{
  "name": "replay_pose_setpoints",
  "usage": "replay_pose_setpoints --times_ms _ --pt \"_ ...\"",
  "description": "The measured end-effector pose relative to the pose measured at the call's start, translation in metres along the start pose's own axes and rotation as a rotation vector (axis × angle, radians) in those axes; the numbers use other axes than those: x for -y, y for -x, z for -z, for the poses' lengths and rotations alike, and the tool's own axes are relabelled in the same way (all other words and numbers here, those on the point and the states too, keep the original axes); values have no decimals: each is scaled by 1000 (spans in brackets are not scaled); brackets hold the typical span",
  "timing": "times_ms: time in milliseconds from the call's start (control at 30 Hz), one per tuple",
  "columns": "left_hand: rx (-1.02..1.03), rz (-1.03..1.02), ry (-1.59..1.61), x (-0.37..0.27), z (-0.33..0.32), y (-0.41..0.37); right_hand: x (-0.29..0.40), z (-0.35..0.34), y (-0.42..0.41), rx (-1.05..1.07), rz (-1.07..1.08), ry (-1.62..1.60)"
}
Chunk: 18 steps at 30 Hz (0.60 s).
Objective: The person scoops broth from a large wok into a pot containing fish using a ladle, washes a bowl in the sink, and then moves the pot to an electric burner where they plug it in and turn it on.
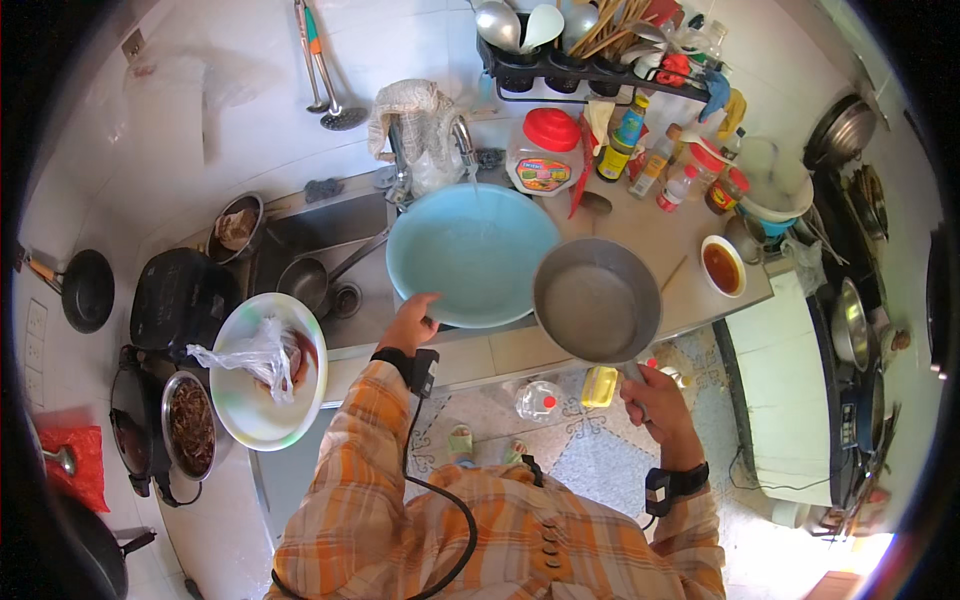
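Observation:
My right hand (660,401) grips the handle of a grey saucepan (600,307), held over the counter's front edge. Whether the pan holds water I cannot tell. Its left side is close against a light blue plastic basin (420,262), which sits over the sink. Water runs from the chrome faucet (465,142) into this basin. At the basin's front left rim is my left hand (411,322), its fingers hooked on the edge. Left of the basin, a ladle-like metal pan (306,281) with a long handle lies in the steel sink (330,225).
A white-green bowl (247,420) with a plastic bag stands at left, beside a metal bowl of dark strips (191,427). Bottles, including a sauce bottle (619,150), and a red-lidded jar (544,161) line the wall. A small bowl of brown liquid (722,266) sits right.

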State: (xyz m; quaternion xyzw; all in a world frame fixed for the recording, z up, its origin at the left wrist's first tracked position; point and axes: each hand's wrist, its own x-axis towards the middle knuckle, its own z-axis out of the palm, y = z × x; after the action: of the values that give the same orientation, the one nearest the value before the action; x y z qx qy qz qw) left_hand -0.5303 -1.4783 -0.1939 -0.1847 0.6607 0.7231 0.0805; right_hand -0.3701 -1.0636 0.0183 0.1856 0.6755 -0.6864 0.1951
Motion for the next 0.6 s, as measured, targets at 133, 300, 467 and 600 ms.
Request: replay_pose_setpoints --times_ms 133,300,467,600 --pt "-4 107 72 -12 -6 18 -10 13 3 -9 18 -52" --pt "-9 153 109 -24 -14 32 -14 20 9 -32 1 -77" --pt "-13 160 116 -28 -17 40 -19 31 7 -7 17 -153" --pt "-22 178 105 -28 -4 60 -6 34 12 -67 43 -205"
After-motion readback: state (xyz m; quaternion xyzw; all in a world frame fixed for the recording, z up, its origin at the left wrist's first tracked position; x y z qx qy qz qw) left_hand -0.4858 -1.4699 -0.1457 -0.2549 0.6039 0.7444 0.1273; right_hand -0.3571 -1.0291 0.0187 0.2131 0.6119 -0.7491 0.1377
